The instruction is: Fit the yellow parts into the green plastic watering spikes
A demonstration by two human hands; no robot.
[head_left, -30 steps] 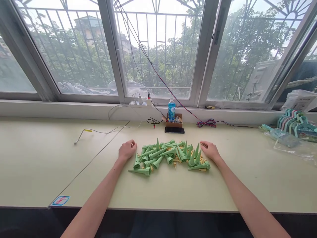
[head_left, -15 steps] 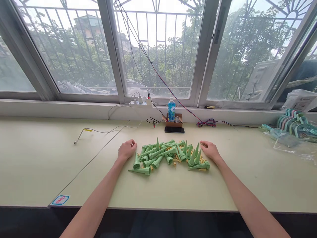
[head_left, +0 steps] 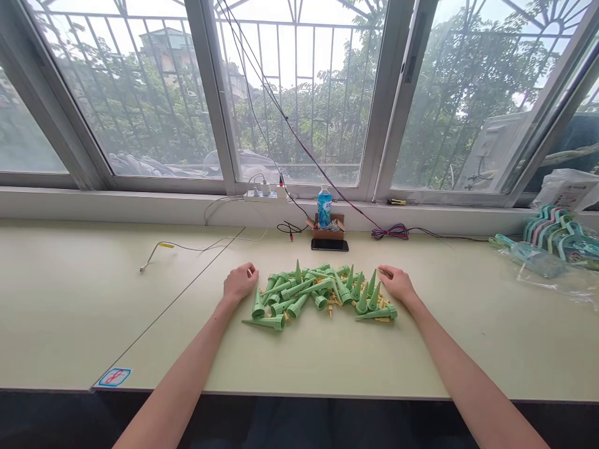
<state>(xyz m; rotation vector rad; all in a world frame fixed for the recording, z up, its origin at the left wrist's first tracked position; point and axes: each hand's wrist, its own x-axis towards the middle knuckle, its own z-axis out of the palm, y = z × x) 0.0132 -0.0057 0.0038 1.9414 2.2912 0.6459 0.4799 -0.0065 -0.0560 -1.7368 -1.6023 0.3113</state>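
Observation:
A pile of green plastic plant watering spikes (head_left: 292, 291) lies on the pale table, hollow cone shapes with wide collars. Most rest on their sides; a few stand with points up. Small yellow nozzle-like pieces (head_left: 330, 311) are scattered among and under them. My left hand (head_left: 240, 282) rests on the table at the pile's left edge, fingers curled in, with nothing visible in it. At the right edge lies my right hand (head_left: 396, 282), fingers drawn together close to the upright spikes (head_left: 373, 293). I see nothing held there either.
Behind the pile lie a black phone (head_left: 330, 245) and a small cardboard box (head_left: 327, 234) with a blue bottle (head_left: 324, 207). A coiled cable (head_left: 390, 232) sits right of them. Hangers (head_left: 555, 231) and clear plastic are at far right, a white cable (head_left: 187, 249) at left.

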